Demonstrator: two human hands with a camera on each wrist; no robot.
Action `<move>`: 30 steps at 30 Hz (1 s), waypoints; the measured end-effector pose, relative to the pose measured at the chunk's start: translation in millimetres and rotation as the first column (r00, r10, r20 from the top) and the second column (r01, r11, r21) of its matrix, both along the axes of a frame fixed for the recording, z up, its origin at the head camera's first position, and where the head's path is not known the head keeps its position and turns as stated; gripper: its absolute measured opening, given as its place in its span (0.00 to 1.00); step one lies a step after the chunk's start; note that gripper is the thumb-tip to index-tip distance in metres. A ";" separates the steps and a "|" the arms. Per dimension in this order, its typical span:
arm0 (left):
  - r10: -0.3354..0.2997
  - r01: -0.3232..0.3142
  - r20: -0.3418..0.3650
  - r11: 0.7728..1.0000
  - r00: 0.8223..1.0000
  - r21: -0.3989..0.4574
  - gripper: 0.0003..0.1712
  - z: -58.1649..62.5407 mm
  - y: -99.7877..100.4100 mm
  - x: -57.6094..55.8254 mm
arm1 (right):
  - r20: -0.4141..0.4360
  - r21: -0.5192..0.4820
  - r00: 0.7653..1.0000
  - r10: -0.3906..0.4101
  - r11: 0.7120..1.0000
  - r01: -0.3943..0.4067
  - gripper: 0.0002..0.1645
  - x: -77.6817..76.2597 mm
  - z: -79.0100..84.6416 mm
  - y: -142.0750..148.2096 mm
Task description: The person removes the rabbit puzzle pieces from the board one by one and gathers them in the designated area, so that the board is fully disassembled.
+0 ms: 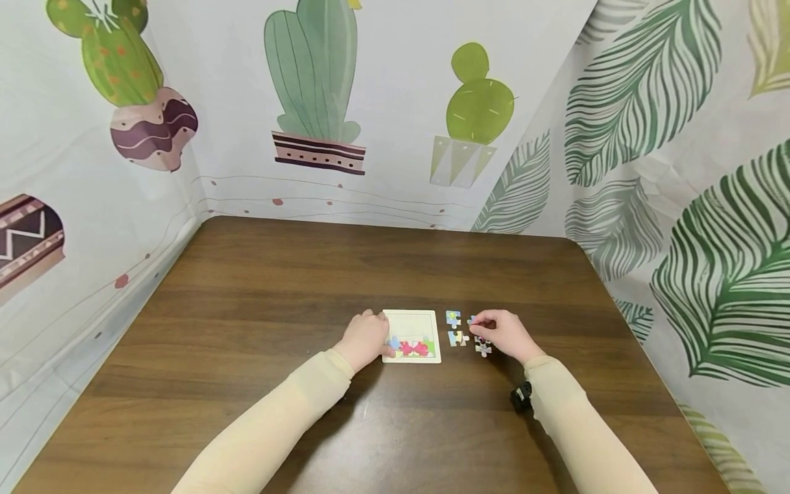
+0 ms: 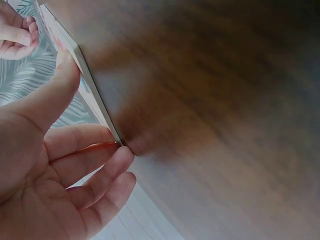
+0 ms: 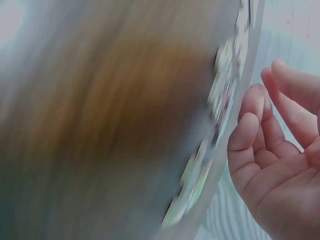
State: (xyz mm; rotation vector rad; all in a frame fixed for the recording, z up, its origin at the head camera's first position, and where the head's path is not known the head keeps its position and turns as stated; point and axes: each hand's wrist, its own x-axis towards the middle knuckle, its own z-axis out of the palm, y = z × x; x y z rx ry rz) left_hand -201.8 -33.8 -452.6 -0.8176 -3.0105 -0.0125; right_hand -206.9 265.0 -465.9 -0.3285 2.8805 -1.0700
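A small white-framed puzzle tray (image 1: pixel 409 313) lies on the table, with colourful pieces (image 1: pixel 412 348) along its lower part and a pale upper part. My left hand (image 1: pixel 364 339) grips the tray's left side. In the left wrist view, the thumb (image 2: pixel 67 65) rests on the frame while other fingertips meet its edge. Over the loose jigsaw pieces to the right of the tray is my right hand (image 1: pixel 503 333), fingers bent and thumb near the fingertips. No piece shows between those fingers in the right wrist view. This hand partly covers some pieces.
Several loose jigsaw pieces lie right of the tray, among them a blue one (image 1: pixel 453 316), one below it (image 1: pixel 457 339) and another by the right wrist (image 1: pixel 483 349). The brown wooden table (image 1: pixel 308 274) meets patterned cloth (image 1: pixel 395 103) at the back and sides.
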 end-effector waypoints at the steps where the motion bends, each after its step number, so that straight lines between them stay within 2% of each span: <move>1: -0.001 0.001 -0.003 1.000 1.000 0.000 0.36 0.2 0.0 0.1 | -0.005 0.000 1.000 0.009 1.000 -0.009 0.04 -0.3 -0.1 -4.8; 7: 0.002 -0.002 -0.006 1.000 1.000 0.002 0.33 -0.2 -0.7 0.0 | -0.002 -0.016 0.999 0.050 0.999 -0.050 0.04 -1.1 0.7 -35.3; 15: 0.011 -0.011 -0.004 1.000 1.000 0.004 0.25 -2.5 -0.5 -1.3 | 0.030 -0.015 0.987 0.161 0.987 -0.161 0.06 -3.5 3.7 -77.6; 21: 0.020 -0.020 0.000 1.000 1.000 0.006 0.27 -2.6 1.1 -1.6 | 0.015 -0.018 0.972 0.234 0.972 -0.233 0.06 -5.0 3.5 -98.9; 26: 0.023 -0.023 0.021 1.000 0.999 0.006 0.29 -1.5 1.4 -1.1 | 0.032 -0.034 0.968 0.248 0.968 -0.247 0.07 -5.2 3.0 -111.3; 30: 0.017 -0.017 0.008 1.000 1.000 0.010 0.29 -2.1 0.5 -1.8 | 0.013 -0.029 0.964 0.264 0.964 -0.264 0.06 -6.6 0.4 -119.1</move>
